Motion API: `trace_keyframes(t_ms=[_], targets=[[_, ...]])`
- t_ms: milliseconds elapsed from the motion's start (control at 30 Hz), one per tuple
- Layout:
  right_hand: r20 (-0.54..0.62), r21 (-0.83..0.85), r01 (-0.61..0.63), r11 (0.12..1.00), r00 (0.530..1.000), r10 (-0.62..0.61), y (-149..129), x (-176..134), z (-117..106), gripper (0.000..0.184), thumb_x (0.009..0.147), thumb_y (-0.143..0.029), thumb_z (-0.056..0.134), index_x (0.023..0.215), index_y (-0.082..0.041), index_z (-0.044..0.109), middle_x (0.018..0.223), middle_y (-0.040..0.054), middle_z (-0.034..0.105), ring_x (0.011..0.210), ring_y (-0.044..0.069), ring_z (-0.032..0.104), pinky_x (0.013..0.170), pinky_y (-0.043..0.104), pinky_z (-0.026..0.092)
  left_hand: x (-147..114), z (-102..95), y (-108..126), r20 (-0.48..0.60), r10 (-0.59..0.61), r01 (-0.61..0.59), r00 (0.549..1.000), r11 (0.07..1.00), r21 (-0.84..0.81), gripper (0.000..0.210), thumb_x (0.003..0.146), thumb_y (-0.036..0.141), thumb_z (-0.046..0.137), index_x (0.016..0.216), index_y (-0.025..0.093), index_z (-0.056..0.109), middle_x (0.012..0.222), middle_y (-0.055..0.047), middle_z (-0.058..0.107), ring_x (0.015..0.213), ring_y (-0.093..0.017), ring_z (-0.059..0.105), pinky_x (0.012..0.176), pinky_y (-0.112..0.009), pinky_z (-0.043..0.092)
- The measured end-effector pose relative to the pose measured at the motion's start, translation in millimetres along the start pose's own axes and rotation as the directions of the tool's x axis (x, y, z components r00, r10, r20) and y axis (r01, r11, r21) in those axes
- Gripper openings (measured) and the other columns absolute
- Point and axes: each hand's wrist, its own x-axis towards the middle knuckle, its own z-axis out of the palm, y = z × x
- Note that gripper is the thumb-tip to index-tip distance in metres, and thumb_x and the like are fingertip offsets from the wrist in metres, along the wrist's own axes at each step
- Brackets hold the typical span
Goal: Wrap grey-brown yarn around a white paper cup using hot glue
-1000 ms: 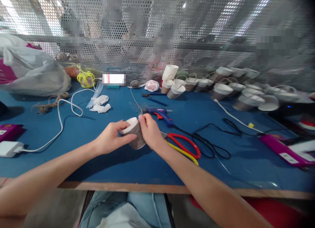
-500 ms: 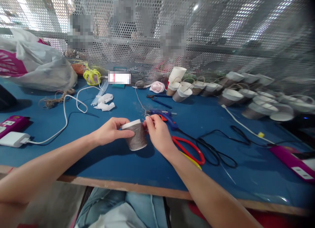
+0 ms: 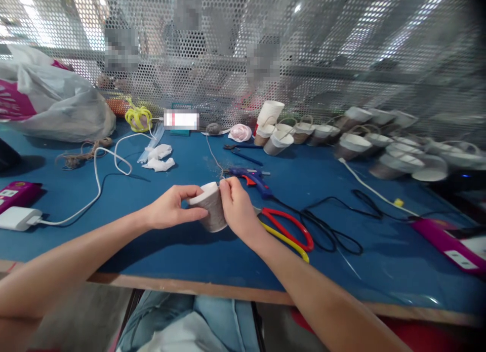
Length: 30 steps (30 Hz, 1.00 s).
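Note:
A white paper cup (image 3: 213,213), wound with grey-brown twine below its rim, is tilted above the table. My left hand (image 3: 178,206) grips it from the left, thumb on the outside and fingers at the rim. At the cup's right side my right hand (image 3: 237,205) is closed, thumb and fingers pinching the twine (image 3: 215,160) against the cup. That strand runs back to a small grey twine ball (image 3: 213,128). Just beyond my right hand lies a blue glue gun (image 3: 252,177) with a red trigger. Scissors with red and yellow handles (image 3: 292,225) lie beside my right wrist.
Several twine-wrapped cups with handles (image 3: 353,145) stand at the back right. Pliers (image 3: 245,152), a pink ribbon roll (image 3: 240,133) and white scraps (image 3: 159,159) lie behind. Black cable (image 3: 334,230) and white cable (image 3: 99,185) cross the blue table. A plastic bag (image 3: 56,99) sits back left.
My right hand has come in closer against the cup's right side, covering more of it. The cup has turned slightly in my left hand. The whole view has shifted a little.

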Motion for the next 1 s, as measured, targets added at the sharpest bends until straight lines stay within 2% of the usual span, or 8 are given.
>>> trace_keyframes(t_ms=[200,333,500,1000], targets=[[-0.036,-0.094,0.052,0.994,0.998,-0.056,-2,-2,4,0.019,0.086,-0.035,0.026,0.074,-0.022,0.035,0.06,0.0018,0.051,0.053,0.017,0.049,0.051,0.028,0.032,1,10.1,7,-0.129,-0.052,0.057,0.99,0.998,0.037,0.016,0.073,0.027,0.053,0.071,0.011,0.05,0.064,0.002,0.046,0.06,-0.008,0.037,0.058,-0.02,0.033],[-0.021,-0.118,0.083,0.99,0.996,-0.086,0,-2,4,0.02,0.086,-0.035,0.027,0.078,-0.021,0.039,0.065,0.0042,0.056,0.056,0.018,0.052,0.052,0.028,0.033,0,10.2,5,-0.156,-0.061,0.07,0.986,0.996,0.054,0.014,0.074,0.024,0.051,0.067,0.012,0.048,0.062,0.003,0.044,0.059,-0.008,0.036,0.057,-0.02,0.031],[-0.048,-0.12,0.1,0.988,0.993,-0.107,1,-1,-1,0.02,0.085,-0.034,0.03,0.075,-0.021,0.041,0.073,0.0082,0.059,0.066,0.019,0.054,0.059,0.03,0.036,1,5.2,0,-0.138,-0.044,0.05,0.99,0.998,0.043,0.014,0.074,0.025,0.051,0.067,0.013,0.049,0.062,0.003,0.046,0.06,-0.008,0.038,0.058,-0.02,0.033],[-0.041,-0.119,0.113,0.986,0.992,-0.119,2,-1,-4,0.019,0.084,-0.034,0.033,0.072,-0.021,0.04,0.065,0.0042,0.054,0.059,0.017,0.05,0.055,0.029,0.034,1,2.8,-6,-0.1,-0.028,0.028,0.995,1.0,-0.003,0.018,0.075,0.029,0.052,0.068,0.013,0.049,0.065,0.002,0.046,0.063,-0.009,0.041,0.061,-0.021,0.037]])
